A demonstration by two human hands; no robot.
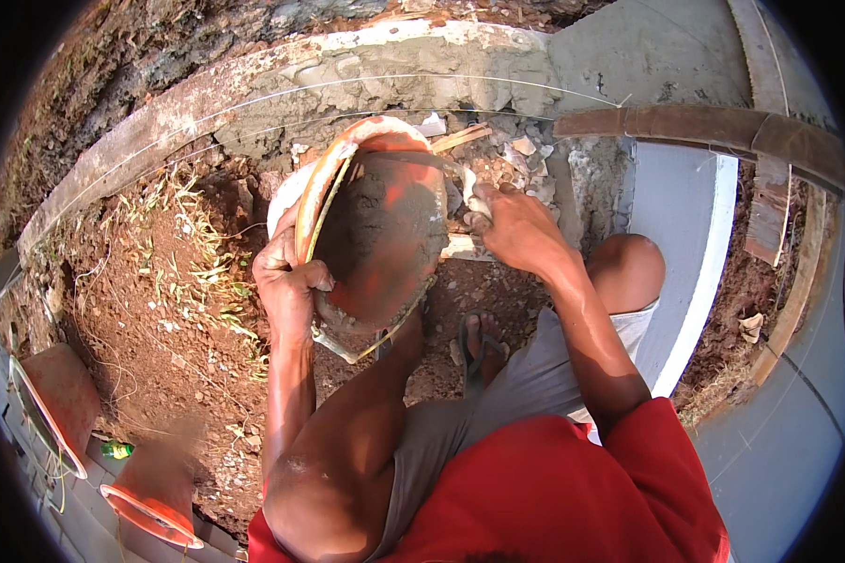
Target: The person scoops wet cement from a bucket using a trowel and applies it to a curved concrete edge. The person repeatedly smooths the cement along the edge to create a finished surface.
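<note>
Outdoors, red-brown soil spreads to the left of the orange bucket, and a curved wall smeared with mortar runs beyond it. Well apart to the bucket's near left sit a red pail and a second pail. The left hand is clamped on the bucket's left rim, its mouth tilted toward the wearer; what supports the base is hidden, so if that grip carries the load, slick fingers or a sudden slump of the grey mix could let it roll and spill onto the foot just nearer than the bucket. The right hand, apart from the left, is closed round what looks like a trowel at the bucket's right edge; a hard scrape there might twist the rim loose, and a high swing could snag the string beyond the bucket. Loose rubble just right of the bucket could upset its footing, and flung mortar might spatter the white panel farther right.
</note>
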